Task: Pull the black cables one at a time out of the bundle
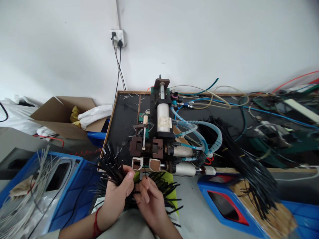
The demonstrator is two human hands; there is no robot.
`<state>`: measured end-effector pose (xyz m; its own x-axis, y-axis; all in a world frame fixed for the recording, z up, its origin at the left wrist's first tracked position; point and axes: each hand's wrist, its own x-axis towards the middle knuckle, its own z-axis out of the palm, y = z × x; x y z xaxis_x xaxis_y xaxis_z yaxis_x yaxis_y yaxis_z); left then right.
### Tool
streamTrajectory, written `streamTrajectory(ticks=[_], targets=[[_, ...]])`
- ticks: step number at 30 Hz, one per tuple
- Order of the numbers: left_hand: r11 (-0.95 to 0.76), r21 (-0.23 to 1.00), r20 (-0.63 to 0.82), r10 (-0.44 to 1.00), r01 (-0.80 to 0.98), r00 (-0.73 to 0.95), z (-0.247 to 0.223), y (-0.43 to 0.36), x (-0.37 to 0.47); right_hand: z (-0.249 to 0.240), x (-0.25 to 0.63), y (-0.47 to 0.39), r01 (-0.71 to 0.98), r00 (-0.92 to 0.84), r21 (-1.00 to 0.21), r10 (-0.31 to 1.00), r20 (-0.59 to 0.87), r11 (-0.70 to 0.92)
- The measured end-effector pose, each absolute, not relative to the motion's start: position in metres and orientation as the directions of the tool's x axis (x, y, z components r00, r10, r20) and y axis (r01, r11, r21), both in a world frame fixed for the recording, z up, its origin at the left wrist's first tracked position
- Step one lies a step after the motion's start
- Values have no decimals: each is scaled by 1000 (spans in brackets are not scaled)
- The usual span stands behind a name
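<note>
My left hand [119, 191] is closed round a bundle of black cables [113, 166], their cut ends fanning up and to the left. Beside it, my right hand [149, 197] pinches one thin black cable [145, 171] that points up toward the machine. More black cables [171, 192] lie across my lap under both hands, over a yellow-green cloth [171, 179]. Just beyond my fingers stands a pneumatic machine [163, 119] with a white cylinder and brown clamp blocks [147, 147]. The lower ends of the held bundle are hidden by my hands.
Blue air hoses [211, 129] loop right of the machine. A large black cable bundle [249, 166] hangs over the table edge above a blue crate [214, 199]. At left are a blue bin [74, 192] with pale wires and an open cardboard box [59, 122]. A wall socket [117, 38] is behind.
</note>
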<state>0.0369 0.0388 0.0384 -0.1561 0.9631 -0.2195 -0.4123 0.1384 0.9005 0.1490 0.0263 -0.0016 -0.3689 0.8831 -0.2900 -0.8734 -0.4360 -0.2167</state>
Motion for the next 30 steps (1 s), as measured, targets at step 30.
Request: streamTrajectory(ticks=[30], targets=[[98,880,-188,970,-464,-151,30,28,31,3,139,28,-779,-233,-529,939,-254,-337]])
